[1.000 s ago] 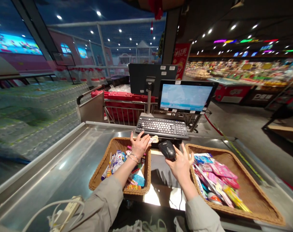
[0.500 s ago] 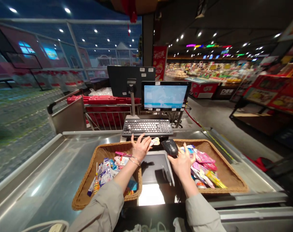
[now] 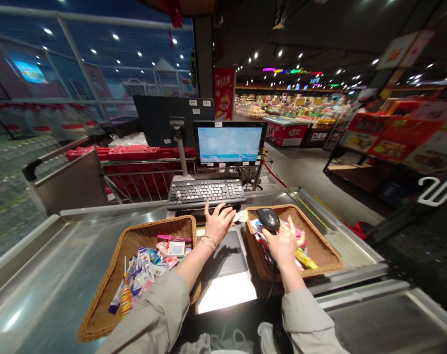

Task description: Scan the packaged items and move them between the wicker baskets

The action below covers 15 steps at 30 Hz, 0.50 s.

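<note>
My left hand (image 3: 219, 225) pinches a small pale yellow-and-white item (image 3: 241, 216) above the counter's middle, just in front of the keyboard (image 3: 206, 191); its exact kind is too small to tell. My right hand (image 3: 285, 242) is closed around a black handheld barcode scanner (image 3: 268, 219), whose head points away from me. It hovers over the right wicker basket (image 3: 328, 250), which holds small packaged goods, partly hidden by the hand. Left of my left forearm sits another wicker basket (image 3: 98, 295), with several small packets and a striped, narrow-necked item (image 3: 126, 297) in it.
Behind the keyboard stand a lit monitor (image 3: 229, 143) and a dark screen seen from its back (image 3: 173, 120). A flat grey panel (image 3: 226, 253) lies between the baskets. Metal counter (image 3: 35, 265) extends left; a white hook (image 3: 435, 191) juts in at right.
The view has turned right, so the surroundings sit further left. My right hand has carried the scanner rightward over the right basket. My left hand still pinches the small item.
</note>
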Each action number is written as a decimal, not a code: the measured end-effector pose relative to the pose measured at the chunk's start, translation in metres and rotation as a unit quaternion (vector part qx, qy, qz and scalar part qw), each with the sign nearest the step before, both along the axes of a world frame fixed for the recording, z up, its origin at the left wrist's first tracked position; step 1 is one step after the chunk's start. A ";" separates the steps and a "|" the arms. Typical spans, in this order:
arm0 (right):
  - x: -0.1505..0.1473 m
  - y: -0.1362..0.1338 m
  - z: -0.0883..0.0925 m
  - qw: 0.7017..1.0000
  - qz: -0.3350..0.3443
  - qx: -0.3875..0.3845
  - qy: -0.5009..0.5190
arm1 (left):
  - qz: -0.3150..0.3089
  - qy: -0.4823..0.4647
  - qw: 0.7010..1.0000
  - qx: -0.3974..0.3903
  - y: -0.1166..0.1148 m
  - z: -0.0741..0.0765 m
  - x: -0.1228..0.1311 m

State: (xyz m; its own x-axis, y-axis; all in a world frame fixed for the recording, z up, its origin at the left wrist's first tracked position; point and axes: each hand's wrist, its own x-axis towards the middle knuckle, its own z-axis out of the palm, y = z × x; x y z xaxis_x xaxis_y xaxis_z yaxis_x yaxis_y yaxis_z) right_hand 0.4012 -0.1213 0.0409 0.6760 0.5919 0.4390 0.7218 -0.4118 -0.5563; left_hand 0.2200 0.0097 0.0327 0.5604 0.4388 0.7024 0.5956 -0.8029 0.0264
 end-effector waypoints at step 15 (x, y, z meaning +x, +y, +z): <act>0.074 -0.031 -0.012 0.995 -0.103 0.008 0.008 | -0.073 0.049 0.995 -0.048 -0.021 -0.011 0.080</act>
State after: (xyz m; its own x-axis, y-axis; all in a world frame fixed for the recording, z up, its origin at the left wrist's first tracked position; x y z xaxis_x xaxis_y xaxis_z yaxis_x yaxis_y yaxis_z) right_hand 0.4747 -0.1528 0.0287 0.7894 0.4328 0.4354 0.6137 -0.5415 -0.5745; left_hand 0.3001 -0.0114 0.0221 0.6873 0.4097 0.5998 0.4761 -0.8777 0.0539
